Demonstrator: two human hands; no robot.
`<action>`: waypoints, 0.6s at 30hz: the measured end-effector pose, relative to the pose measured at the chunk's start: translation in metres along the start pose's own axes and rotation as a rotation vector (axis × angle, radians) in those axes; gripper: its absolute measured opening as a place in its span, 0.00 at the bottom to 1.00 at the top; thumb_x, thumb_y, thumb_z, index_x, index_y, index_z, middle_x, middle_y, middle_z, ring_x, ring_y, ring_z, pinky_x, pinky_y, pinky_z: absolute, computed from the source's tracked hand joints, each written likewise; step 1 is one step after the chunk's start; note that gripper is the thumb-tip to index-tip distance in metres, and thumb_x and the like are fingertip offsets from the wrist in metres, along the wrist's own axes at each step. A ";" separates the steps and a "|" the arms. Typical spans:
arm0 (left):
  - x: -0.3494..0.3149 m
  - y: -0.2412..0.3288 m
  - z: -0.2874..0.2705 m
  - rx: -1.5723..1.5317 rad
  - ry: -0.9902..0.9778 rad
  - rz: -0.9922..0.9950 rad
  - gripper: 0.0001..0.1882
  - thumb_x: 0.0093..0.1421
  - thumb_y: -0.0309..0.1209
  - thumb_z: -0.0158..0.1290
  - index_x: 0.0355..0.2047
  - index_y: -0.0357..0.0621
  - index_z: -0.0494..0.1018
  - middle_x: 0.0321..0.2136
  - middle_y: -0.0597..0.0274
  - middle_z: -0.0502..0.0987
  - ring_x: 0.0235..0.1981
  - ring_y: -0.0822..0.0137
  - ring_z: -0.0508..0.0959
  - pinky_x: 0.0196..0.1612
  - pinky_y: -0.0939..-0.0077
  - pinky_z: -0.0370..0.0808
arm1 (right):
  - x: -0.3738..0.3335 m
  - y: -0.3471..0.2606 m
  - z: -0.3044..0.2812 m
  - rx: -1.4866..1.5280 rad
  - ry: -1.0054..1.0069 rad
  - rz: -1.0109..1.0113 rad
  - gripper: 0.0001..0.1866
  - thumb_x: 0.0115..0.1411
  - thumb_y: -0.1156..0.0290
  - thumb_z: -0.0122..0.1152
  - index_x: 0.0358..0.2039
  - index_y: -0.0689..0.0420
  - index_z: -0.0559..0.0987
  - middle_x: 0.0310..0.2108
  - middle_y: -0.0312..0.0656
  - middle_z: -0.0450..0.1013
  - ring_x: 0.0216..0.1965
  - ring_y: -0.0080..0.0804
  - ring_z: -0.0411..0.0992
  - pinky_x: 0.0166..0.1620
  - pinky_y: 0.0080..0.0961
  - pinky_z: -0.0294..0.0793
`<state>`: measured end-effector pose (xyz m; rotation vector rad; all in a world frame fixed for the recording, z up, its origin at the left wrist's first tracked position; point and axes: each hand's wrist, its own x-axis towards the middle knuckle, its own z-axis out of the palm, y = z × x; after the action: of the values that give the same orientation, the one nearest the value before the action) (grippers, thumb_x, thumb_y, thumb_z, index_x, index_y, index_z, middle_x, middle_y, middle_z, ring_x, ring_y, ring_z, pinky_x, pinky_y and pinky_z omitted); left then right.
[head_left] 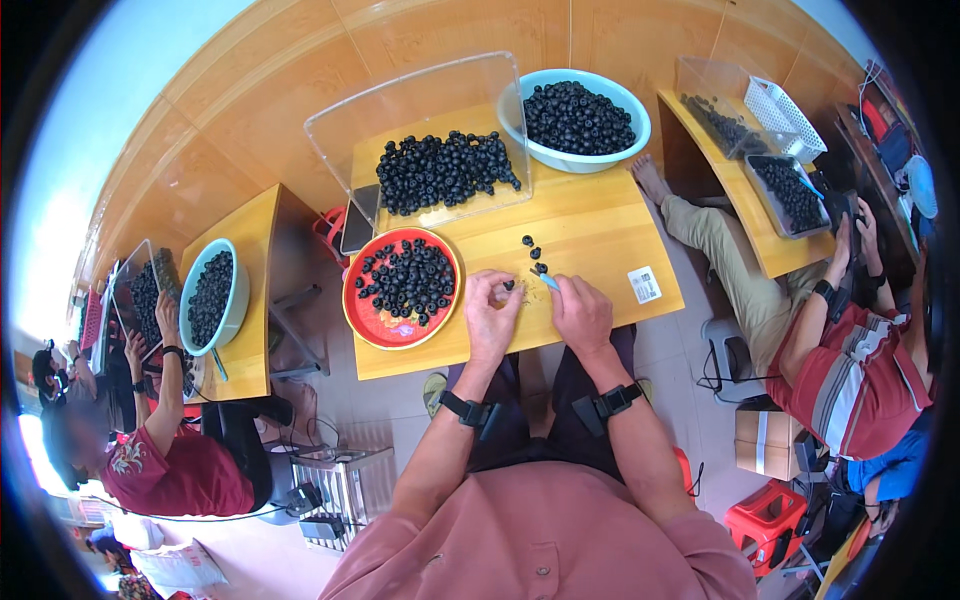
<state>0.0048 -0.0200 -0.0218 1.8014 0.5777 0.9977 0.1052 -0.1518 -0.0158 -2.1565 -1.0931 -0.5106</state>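
My left hand [490, 318] is closed over the table front, pinching a small black round piece [509, 285] like a bead or berry between thumb and fingertips. Close to its right, my right hand [583, 312] grips a slim light-blue tool [549, 283], whose tip points toward the left hand; its exact kind is unclear. A few loose black pieces [528, 241] lie on the wood just beyond the tool. Beside my left hand stands a red round tray [352, 318] with a layer of the same black pieces. Small pale crumbs are scattered between the hands.
On my yellow wooden table [610, 235], a clear plastic bin [325, 130] of black pieces lies at the back, next to a full light-blue basin [640, 128]. A white label [644, 284] is at right. Co-workers sit at tables left and right. A red stool [765, 515] stands lower right.
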 end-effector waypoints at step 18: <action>0.000 -0.002 0.001 -0.006 -0.044 -0.086 0.16 0.56 0.19 0.66 0.45 0.37 0.78 0.35 0.59 0.80 0.35 0.70 0.81 0.38 0.76 0.79 | -0.001 -0.014 -0.001 0.074 0.019 -0.009 0.07 0.59 0.71 0.65 0.38 0.56 0.80 0.26 0.44 0.73 0.27 0.47 0.75 0.30 0.41 0.73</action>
<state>0.0057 -0.0202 -0.0237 1.7738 0.6188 0.8991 0.0932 -0.1470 -0.0097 -2.0795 -1.0951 -0.4859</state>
